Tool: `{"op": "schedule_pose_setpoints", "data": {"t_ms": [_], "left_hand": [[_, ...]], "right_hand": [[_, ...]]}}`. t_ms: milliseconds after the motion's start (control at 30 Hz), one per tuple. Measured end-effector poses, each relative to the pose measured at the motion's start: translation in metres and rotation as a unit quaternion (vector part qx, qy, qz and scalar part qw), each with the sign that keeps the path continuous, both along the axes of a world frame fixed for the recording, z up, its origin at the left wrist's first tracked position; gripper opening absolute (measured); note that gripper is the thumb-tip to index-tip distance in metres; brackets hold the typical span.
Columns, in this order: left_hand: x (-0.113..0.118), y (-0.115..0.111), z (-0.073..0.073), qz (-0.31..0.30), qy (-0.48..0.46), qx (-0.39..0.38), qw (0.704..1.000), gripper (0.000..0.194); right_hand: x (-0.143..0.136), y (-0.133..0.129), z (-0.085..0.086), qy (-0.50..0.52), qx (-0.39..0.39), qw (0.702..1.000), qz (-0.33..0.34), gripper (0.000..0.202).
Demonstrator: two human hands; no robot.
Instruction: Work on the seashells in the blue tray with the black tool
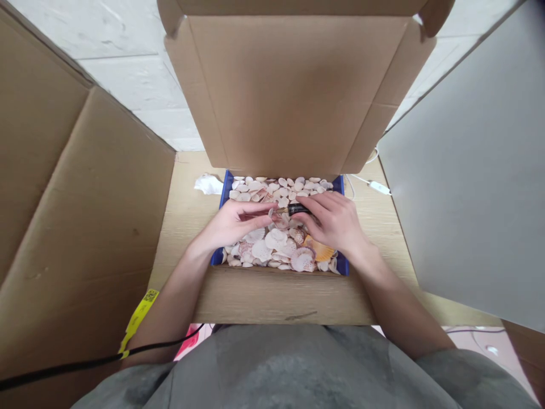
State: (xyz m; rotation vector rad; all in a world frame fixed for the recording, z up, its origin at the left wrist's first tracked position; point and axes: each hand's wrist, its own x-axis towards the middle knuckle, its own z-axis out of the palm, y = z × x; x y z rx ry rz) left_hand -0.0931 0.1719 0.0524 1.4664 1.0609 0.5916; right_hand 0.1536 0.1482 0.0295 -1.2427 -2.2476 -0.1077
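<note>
A blue-sided tray (344, 264) full of seashells stands on the wooden table. Over its middle, my left hand (242, 220) pinches a small pale shell (271, 213) between thumb and fingers. From the right, my right hand (330, 218) grips a black pen-like tool (297, 209), whose brass-coloured tip meets or nearly meets the small shell. Below the hands lie larger shells, among them an orange scallop shell (320, 249) near the right side and a purple-edged shell (302, 259). Whether the tip touches the shell is too small to tell.
An upright cardboard flap (293, 91) rises behind the tray. Cardboard walls (97, 187) stand at the left, a grey panel (468, 170) at the right. Crumpled white tissue (208, 184) lies left of the tray, a white cable switch (378, 187) right. A black cable (157, 345) crosses my left forearm.
</note>
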Motion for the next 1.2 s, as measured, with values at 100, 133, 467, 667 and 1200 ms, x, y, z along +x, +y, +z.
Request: {"op": "schedule_pose_setpoints", "data": {"t_ms": [100,133,467,667,1200], "left_hand": [[0.0002,-0.0004,-0.0008,-0.006,0.011,0.011,1.0,0.043],[0.0002,-0.0003,-0.0009,-0.007,0.01,0.011,1.0,0.043],[0.0001,0.0005,0.001,-0.021,0.009,0.008,1.0,0.042],[0.0015,0.0006,0.0017,-0.009,0.01,-0.005,1.0,0.046],[0.0019,0.0004,0.0016,-0.019,-0.004,-0.014,1.0,0.046]], "right_hand": [[-0.0009,0.0002,0.0016,0.001,0.026,1.0,0.01,0.029],[-0.0007,0.0005,0.0016,0.006,0.037,0.999,0.011,0.029],[0.0032,0.0011,-0.001,0.049,0.068,0.996,0.037,0.039],[0.0023,0.0014,0.0004,0.043,0.071,0.995,0.047,0.035],[0.0011,0.0006,0.0008,0.019,-0.009,0.998,0.058,0.031]]}}
